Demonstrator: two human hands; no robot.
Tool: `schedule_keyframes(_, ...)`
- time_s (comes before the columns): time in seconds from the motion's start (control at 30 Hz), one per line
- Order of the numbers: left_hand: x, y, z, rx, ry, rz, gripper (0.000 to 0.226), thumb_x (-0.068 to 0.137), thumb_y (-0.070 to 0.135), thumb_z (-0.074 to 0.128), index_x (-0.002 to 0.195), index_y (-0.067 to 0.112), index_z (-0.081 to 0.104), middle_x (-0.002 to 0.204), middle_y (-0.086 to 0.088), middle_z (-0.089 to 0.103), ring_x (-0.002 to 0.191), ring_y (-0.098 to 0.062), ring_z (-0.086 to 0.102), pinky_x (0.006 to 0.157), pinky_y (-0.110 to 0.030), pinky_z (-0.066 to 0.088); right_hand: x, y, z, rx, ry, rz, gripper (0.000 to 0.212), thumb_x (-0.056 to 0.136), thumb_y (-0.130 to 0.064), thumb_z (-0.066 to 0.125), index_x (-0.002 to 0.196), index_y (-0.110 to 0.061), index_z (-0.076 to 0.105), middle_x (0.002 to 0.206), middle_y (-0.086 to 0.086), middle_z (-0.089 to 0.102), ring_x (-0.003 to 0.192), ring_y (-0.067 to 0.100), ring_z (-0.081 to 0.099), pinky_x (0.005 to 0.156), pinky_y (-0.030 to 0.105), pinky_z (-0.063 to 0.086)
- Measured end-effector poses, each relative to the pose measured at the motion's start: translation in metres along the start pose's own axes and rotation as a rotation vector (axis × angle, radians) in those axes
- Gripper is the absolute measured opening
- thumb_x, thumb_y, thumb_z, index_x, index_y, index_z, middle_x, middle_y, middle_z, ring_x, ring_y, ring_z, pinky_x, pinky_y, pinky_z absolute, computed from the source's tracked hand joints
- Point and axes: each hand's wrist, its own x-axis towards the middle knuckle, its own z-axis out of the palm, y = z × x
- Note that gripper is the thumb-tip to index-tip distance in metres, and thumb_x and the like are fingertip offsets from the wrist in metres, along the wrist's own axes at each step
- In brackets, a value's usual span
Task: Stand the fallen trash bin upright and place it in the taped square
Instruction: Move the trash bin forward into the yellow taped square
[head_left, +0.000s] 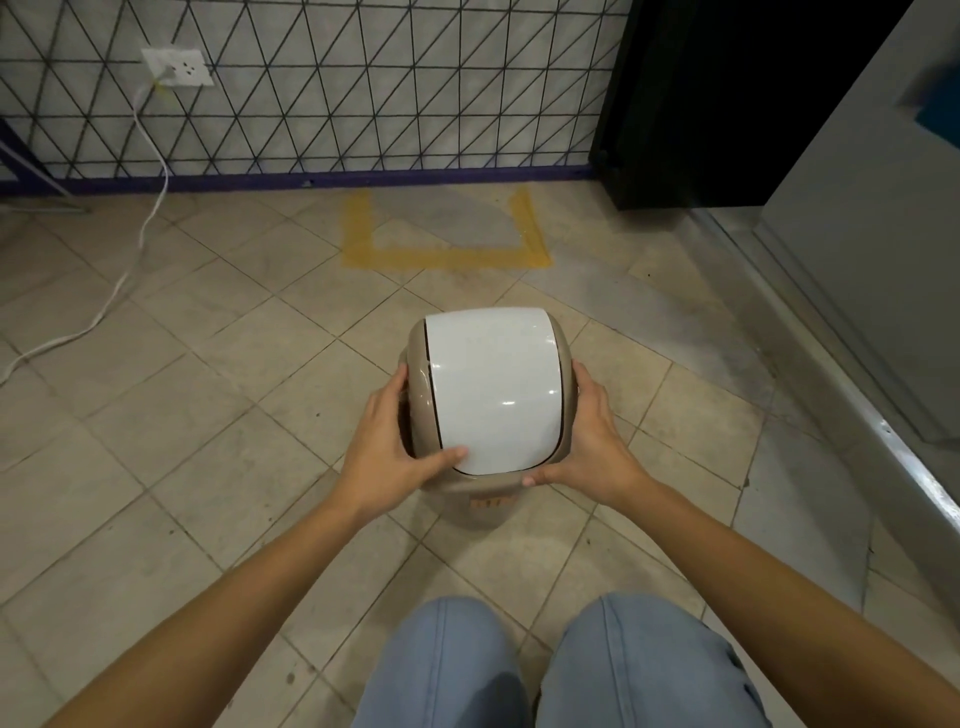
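Observation:
The trash bin (491, 389) is beige with a white curved swing lid, seen from above with its lid facing up, so it looks upright. It sits over the tiled floor just in front of my knees. My left hand (387, 441) grips its left side, thumb on the lid's near edge. On the opposite side, my right hand (592, 441) clasps the rim, fingers curled under the near edge. The yellow taped square (447, 258) lies on the floor beyond the bin, against the wall, with nothing inside it.
A white cable (140, 244) runs from a wall socket (179, 67) down across the floor at left. A black cabinet (727, 104) stands at the back right, and a grey metal unit with a raised sill (857, 395) lines the right side.

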Motion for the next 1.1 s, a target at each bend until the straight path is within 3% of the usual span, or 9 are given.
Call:
schedule_keyframes(0.07,-0.001,-0.002,0.001,0.119,-0.03,0.023,0.13,0.049,0.05,0.086,0.149,0.028,0.006,0.144,0.003,0.031,0.13,-0.013,0.034,0.106,-0.035,0.035,0.002,-0.002,0.0,0.019,0.004,0.001,0.148,0.036,-0.029,0.094,0.147,-0.025,-0.003,0.148,0.002,0.016,0.139,0.02,0.016,0.114,0.041,0.026)
schedule_keyframes(0.13,0.001,-0.005,-0.001,0.165,-0.043,0.029,0.136,0.044,0.047,0.088,0.149,0.03,0.003,0.144,0.001,0.031,0.131,-0.015,0.034,0.106,-0.037,0.035,0.004,-0.003,-0.002,0.022,0.0,0.0,0.148,0.035,-0.028,0.094,0.147,-0.025,-0.003,0.149,0.001,0.015,0.14,0.02,0.015,0.114,0.044,0.026)
schedule_keyframes(0.47,0.018,-0.006,-0.004,0.196,-0.108,0.055,0.148,0.036,0.046,0.091,0.145,0.038,-0.008,0.145,0.002,0.027,0.127,-0.006,0.029,0.101,-0.027,0.029,0.02,-0.009,-0.011,-0.038,-0.074,-0.04,0.158,0.036,-0.029,0.095,0.145,-0.028,-0.02,0.153,0.002,0.002,0.142,0.02,0.004,0.113,0.045,0.019)
schedule_keyframes(0.8,0.032,-0.014,-0.008,0.205,-0.07,0.036,0.138,0.048,0.04,0.089,0.146,0.037,-0.007,0.152,0.001,0.023,0.136,-0.016,0.03,0.107,-0.032,0.031,0.035,-0.012,-0.005,-0.1,-0.05,-0.1,0.162,0.033,-0.041,0.093,0.141,-0.03,-0.027,0.155,0.001,-0.006,0.143,0.018,-0.001,0.11,0.044,0.02)
schedule_keyframes(1.1,0.064,-0.008,0.002,0.183,0.003,0.041,0.126,0.057,0.028,0.088,0.149,0.029,0.003,0.149,-0.001,0.029,0.133,-0.016,0.035,0.103,-0.027,0.031,0.065,-0.013,-0.011,-0.074,0.012,-0.045,0.156,0.039,-0.028,0.094,0.145,-0.024,-0.02,0.155,0.009,0.001,0.143,0.025,0.002,0.114,0.048,0.022)
